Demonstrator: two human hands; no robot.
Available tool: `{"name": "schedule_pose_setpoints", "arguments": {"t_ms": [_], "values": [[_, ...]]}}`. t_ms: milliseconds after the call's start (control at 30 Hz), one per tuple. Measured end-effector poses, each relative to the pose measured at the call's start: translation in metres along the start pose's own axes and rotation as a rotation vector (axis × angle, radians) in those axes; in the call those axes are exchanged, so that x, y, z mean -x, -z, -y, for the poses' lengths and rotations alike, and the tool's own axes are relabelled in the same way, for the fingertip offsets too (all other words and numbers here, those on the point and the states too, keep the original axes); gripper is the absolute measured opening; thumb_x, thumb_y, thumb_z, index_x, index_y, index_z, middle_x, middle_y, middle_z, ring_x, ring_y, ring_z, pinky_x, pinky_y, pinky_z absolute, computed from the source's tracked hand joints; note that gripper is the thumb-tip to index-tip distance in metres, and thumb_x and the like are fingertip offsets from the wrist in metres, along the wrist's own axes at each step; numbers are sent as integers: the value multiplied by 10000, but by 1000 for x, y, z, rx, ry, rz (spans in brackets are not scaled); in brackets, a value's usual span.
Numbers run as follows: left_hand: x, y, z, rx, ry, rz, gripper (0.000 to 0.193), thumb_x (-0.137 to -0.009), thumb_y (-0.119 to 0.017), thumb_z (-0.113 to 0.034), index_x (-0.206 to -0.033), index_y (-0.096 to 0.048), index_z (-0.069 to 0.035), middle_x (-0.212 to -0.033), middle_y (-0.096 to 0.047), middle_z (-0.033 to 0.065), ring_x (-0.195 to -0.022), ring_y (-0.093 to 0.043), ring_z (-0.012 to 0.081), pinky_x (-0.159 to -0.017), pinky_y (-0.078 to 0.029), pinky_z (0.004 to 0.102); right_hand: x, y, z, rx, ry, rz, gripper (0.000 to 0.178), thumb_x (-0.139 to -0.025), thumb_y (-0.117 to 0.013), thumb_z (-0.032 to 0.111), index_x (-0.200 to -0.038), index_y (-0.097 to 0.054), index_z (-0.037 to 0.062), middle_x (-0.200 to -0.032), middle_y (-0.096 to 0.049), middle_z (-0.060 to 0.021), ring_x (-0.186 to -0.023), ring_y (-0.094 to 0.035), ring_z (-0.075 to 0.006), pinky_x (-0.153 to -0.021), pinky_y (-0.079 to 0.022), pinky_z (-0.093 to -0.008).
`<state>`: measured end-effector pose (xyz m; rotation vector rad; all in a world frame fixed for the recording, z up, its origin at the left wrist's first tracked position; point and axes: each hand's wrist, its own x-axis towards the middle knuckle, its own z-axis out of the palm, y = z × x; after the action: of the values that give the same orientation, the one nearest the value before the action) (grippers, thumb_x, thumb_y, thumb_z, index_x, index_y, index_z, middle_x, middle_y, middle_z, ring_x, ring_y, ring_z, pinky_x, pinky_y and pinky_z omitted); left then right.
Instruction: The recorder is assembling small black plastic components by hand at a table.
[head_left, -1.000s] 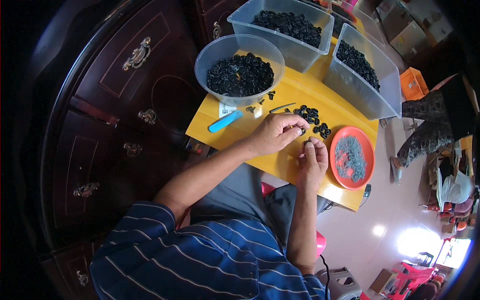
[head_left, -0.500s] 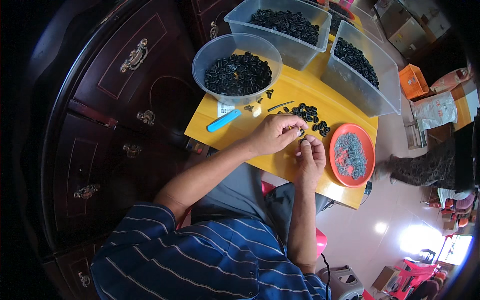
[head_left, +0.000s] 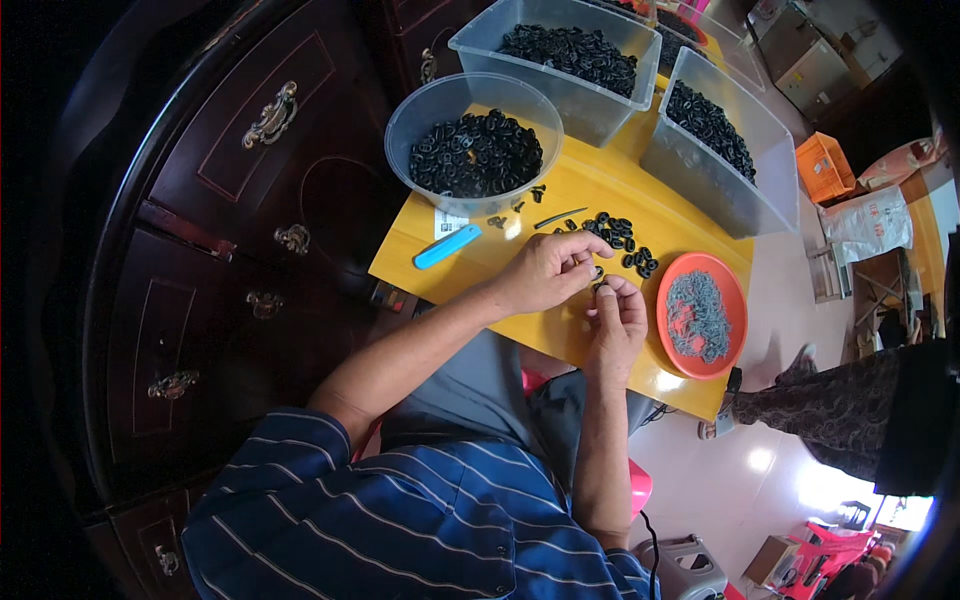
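My left hand [head_left: 548, 270] is closed in a pinch above the yellow table, with a small black oval piece [head_left: 598, 272] at its fingertips. Just right of it and nearer to me, my right hand [head_left: 617, 322] pinches another small dark piece [head_left: 600, 285], mostly covered by its thumb and finger. The fingertips of both hands nearly meet. Beyond them lies a loose group of black oval pieces [head_left: 618, 232], each with openings through it. An orange-red dish [head_left: 741, 330] stands right of my right hand, holding many thin grey metal bits [head_left: 700, 310].
On the yellow table [head_left: 590, 165] stand a round clear tub [head_left: 398, 160] and rectangular clear bins [head_left: 575, 118], full of black pieces. A blue-handled tool [head_left: 448, 246] and a thin dark stick [head_left: 560, 217] lie nearby. Dark drawers [head_left: 240, 130] flank the left; a person's leg [head_left: 800, 410] is at right.
Both hands have shifted only slightly, staying pinched close together. At the right, the other person's legs have moved nearer to the table corner.
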<state>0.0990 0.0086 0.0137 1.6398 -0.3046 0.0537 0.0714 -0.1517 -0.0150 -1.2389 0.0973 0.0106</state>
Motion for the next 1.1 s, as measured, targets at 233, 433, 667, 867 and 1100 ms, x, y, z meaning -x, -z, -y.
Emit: {"name": "schedule_pose_setpoints", "arguments": {"t_ms": [233,433,667,867,1100], "values": [[-3,-1,6,-6,-83,-78,186,-954,-559,-13,-1085,-691,-7,-876,-699,52,-697,-635,85,-636,-520,260,-2,-2,-4,21,33,-12,120,-996,-648,89,-1110,-642,53,-958,-659,10,-778,-572,-52,-667,-454,-194],[-3,6,12,145,127,19,176,-965,-580,-5,-1099,-694,-8,-876,-642,-20,-698,-590,35,-628,-507,218,-2,-4,-2,2,15,-27,107,-993,-649,103,-1096,-640,75,-930,-665,13,-720,-562,-47,-622,-441,-184],[-3,5,8,282,105,-2,131,-963,-622,-15,-1079,-678,9,-890,-652,-22,-713,-589,30,-645,-530,209,1,-4,2,-81,-39,-31,111,-994,-640,69,-1100,-641,37,-953,-647,0,-777,-563,-72,-703,-446,-206],[-4,9,15,106,43,3,117,-1003,-617,-83,-1088,-661,-15,-891,-643,-9,-729,-624,59,-649,-528,225,1,-3,1,-68,-52,-48,126,-991,-646,74,-1112,-638,37,-971,-652,-6,-780,-563,-74,-705,-445,-210],[-4,6,5,215,155,4,81,-1017,-579,-61,-1058,-630,-14,-871,-644,1,-701,-608,54,-632,-524,224,0,-2,1,-82,-48,-40,129,-991,-647,79,-1114,-639,38,-973,-657,-6,-787,-566,-73,-706,-445,-210]]}}
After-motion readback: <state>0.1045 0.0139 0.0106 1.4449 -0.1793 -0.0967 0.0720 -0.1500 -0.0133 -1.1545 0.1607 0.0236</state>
